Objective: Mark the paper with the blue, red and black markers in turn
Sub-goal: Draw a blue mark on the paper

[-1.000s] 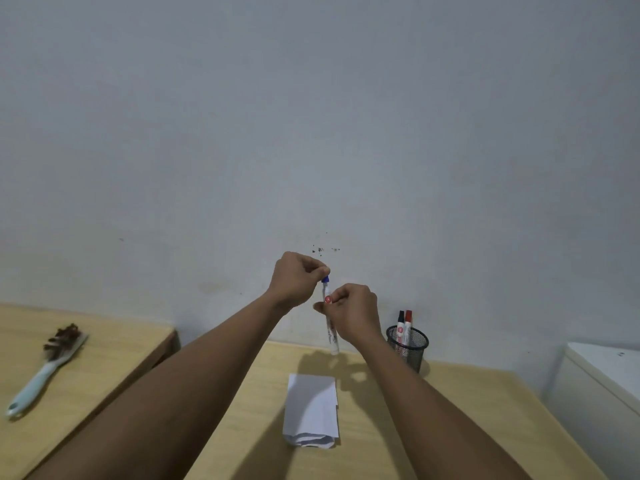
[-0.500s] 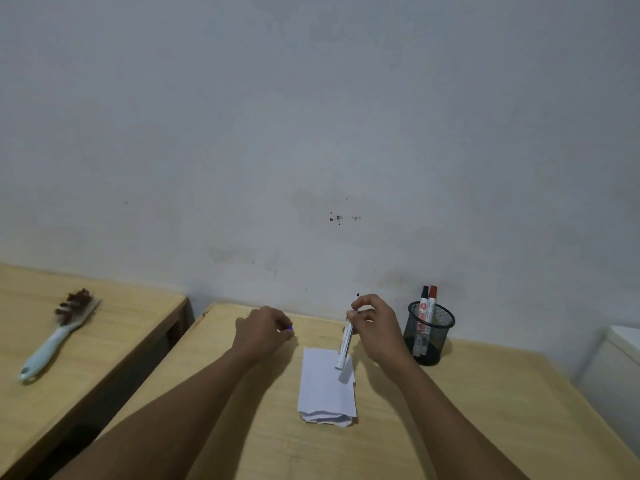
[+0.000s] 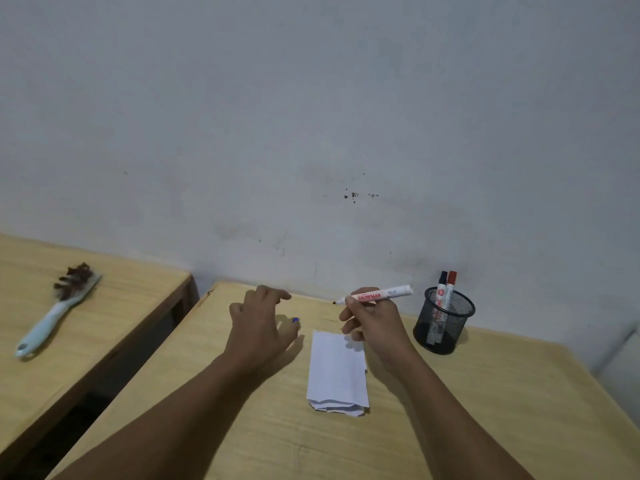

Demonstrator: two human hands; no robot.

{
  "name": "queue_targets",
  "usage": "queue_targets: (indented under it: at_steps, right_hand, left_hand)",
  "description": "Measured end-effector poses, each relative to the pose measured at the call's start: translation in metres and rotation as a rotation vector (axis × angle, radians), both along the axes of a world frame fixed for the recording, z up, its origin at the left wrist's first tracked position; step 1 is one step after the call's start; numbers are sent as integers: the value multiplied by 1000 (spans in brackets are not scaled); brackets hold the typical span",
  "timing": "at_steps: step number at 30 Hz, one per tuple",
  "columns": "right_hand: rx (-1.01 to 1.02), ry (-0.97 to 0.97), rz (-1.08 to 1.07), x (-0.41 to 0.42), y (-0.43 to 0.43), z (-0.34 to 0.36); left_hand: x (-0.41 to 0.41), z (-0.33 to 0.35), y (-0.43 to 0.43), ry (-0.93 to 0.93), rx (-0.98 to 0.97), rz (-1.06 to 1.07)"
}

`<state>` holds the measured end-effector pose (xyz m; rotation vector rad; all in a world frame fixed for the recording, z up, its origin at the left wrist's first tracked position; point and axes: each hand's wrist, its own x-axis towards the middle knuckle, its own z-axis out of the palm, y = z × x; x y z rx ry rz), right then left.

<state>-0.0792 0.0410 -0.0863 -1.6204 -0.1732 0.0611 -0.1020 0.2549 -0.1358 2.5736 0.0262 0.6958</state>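
Note:
A folded white paper (image 3: 337, 370) lies on the wooden table (image 3: 485, 393). My right hand (image 3: 372, 323) hovers just over the paper's far edge and grips the uncapped blue marker (image 3: 381, 295). The marker's white barrel lies almost level, with its dark tip pointing left. My left hand (image 3: 258, 327) is to the left of the paper, low over the table, fingers spread. The small blue cap (image 3: 295, 320) sits on the table right beside its thumb. The black marker (image 3: 443, 279) and the red marker (image 3: 452, 278) stand in a black mesh cup (image 3: 444, 320) at the right.
A second wooden table (image 3: 114, 306) stands to the left across a dark gap, with a pale blue brush (image 3: 57, 311) lying on it. The wall runs close behind both tables. A white piece of furniture (image 3: 620, 362) borders the table on the right.
Both hands came down from in front of the wall to the table. The cap came off the marker; my left hand carried it left and opened. My right hand swung the marker nearly level.

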Motion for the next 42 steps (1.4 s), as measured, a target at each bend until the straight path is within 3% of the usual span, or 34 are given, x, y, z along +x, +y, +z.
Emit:
queue_targets:
  at_steps: [2,5,10,18,31,42]
  right_hand:
    - [-104,-53,9,3,5,-2]
    - [-248,-88,32,11,17,-5]
    - [-404,-109,46,25,32,-29]
    - [-410,-215,-12,28,30,-53]
    - [-459,-210,-10,34,34,-68]
    - [-524,-225,29,30,32,-64]
  left_hand:
    - [-19,5,-8,-61,65,-95]
    - [-41,13,-25,144,173,-293]
    - [-39,8,-23,342,393,-369]
    - [-36,3,-13,627,436,-411]
    - [-46,-4,-17,815,462,-409]
    - [-44,-3,-20,839,493,-403]
